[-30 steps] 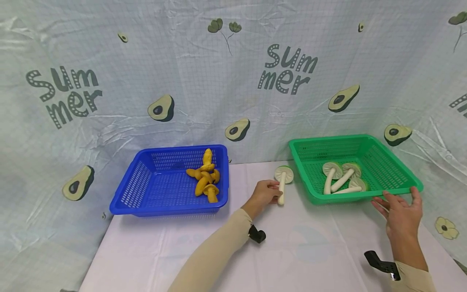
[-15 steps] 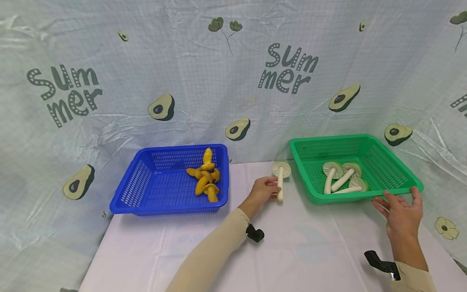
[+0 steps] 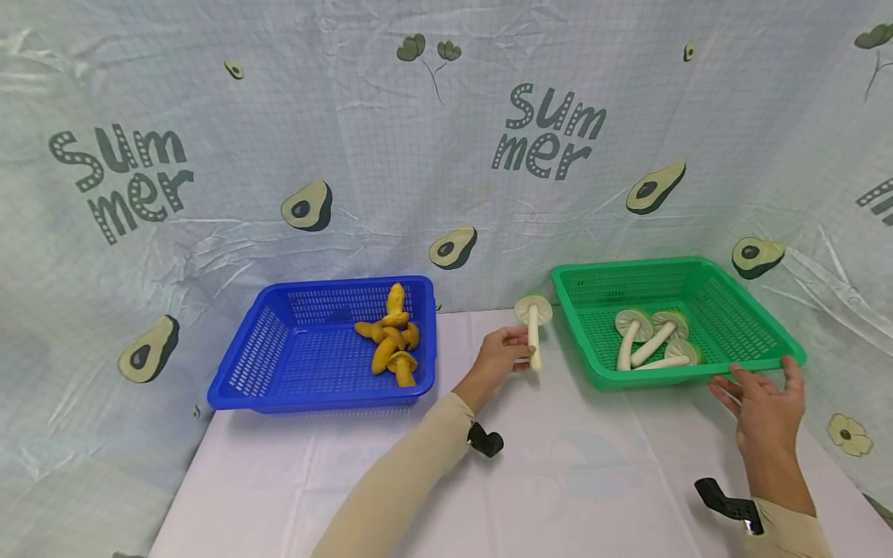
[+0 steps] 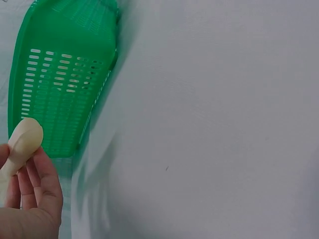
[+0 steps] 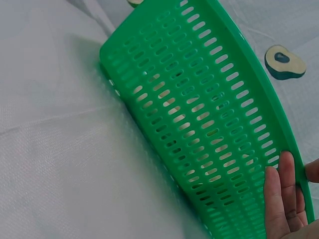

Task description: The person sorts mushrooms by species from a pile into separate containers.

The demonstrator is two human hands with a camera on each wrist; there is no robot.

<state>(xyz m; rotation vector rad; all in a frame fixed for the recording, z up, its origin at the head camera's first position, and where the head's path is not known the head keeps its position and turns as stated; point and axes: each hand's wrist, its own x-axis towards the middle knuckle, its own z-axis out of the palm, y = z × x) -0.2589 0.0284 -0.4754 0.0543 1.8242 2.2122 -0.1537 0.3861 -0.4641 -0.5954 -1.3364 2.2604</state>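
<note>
In the head view my left hand (image 3: 497,358) pinches the stem of a toy mushroom (image 3: 533,310) with a round pale gilled cap and a thin green edge. It is held cap away from me, just left of the green basket (image 3: 579,333). The left wrist view shows the rounded stem end (image 4: 27,142) between thumb and fingers; the cap is out of sight there. My right hand (image 3: 766,407) grips the front right rim of the basket, thumb on one side and fingers against the perforated wall (image 5: 199,104). Several similar mushrooms (image 3: 656,343) lie inside the basket.
A blue basket (image 3: 324,404) stands on the left of the white-covered table (image 3: 530,480), with several yellow-brown toy mushrooms (image 3: 395,341) at its right side. A printed cloth (image 3: 391,155) hangs behind both baskets.
My left hand and the pinched mushroom have shifted up and slightly left in the head view. The right hand stays on the green basket's rim; both baskets stay in place.
</note>
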